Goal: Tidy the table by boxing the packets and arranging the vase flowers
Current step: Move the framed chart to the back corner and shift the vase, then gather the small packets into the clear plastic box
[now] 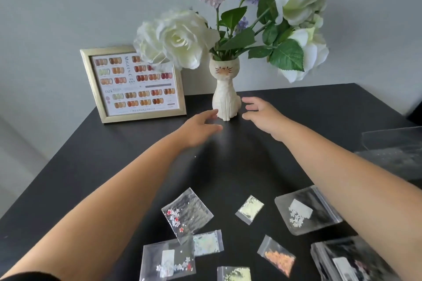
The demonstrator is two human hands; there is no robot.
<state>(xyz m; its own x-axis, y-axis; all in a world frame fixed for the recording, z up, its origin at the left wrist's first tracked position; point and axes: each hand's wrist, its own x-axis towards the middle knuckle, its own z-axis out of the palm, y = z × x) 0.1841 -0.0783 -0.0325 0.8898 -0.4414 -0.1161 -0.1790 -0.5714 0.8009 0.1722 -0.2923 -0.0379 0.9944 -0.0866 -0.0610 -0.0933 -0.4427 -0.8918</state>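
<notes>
Both arms extend across the black table [91,155] toward the cat-shaped vase [226,96], which stands upright near the far edge. The left hand [201,128] sits just left of the vase base, fingers spread and empty; its fingertips are very near the base, and contact cannot be confirmed. The right hand [260,113] is just right of the base, fingers curled apart, holding nothing and clear of the vase. The flowers [228,18] in the vase comprise large white blooms leaning left and right, a pink spike and a purple spike rising in the middle, and green leaves. A gold-framed colour chart [133,84] leans against the wall to the left of the vase. The packets [187,212], small clear bags of sequins and flower shapes, lie loose on the near part of the table between the forearms; two overlap at the near left, the others lie apart. A clear plastic container [395,150] sits at the right edge, partly out of frame, blurred. A stack of further clear packets [351,260] lies at the near right corner.
</notes>
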